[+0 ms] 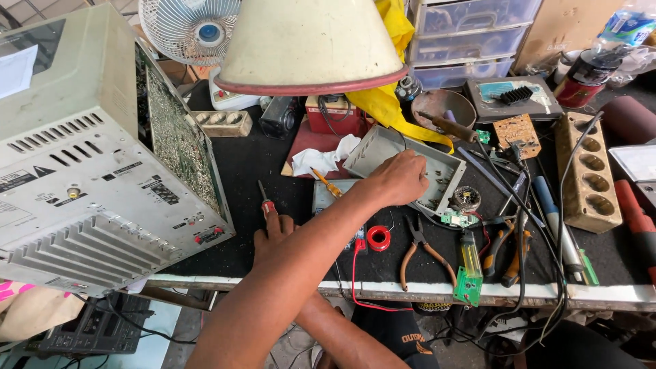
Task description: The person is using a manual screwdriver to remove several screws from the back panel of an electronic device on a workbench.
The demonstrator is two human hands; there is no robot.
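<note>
The person's arms cross over the near edge of a black-topped workbench (260,171). One hand (400,179), which appears to be the left, reaches far and right into a shallow grey plastic tray (437,167) and rests there with fingers curled loosely; whether it pinches anything cannot be told. The other hand (273,232), apparently the right, lies nearer and to the left, mostly hidden under the crossing forearm, its fingers closed around a slim screwdriver with a red handle (265,199) pointing away.

Just near the tray lie a red roll of tape (378,238) and orange-handled pliers (420,253), with a small green circuit board (469,283) at the bench's near edge. To the far left stands a large grey metal chassis (89,171), tilted, its circuit board exposed. A cream lampshade (307,44) hangs over the far middle, and a wooden multi-socket strip (589,171) lies to the right.
</note>
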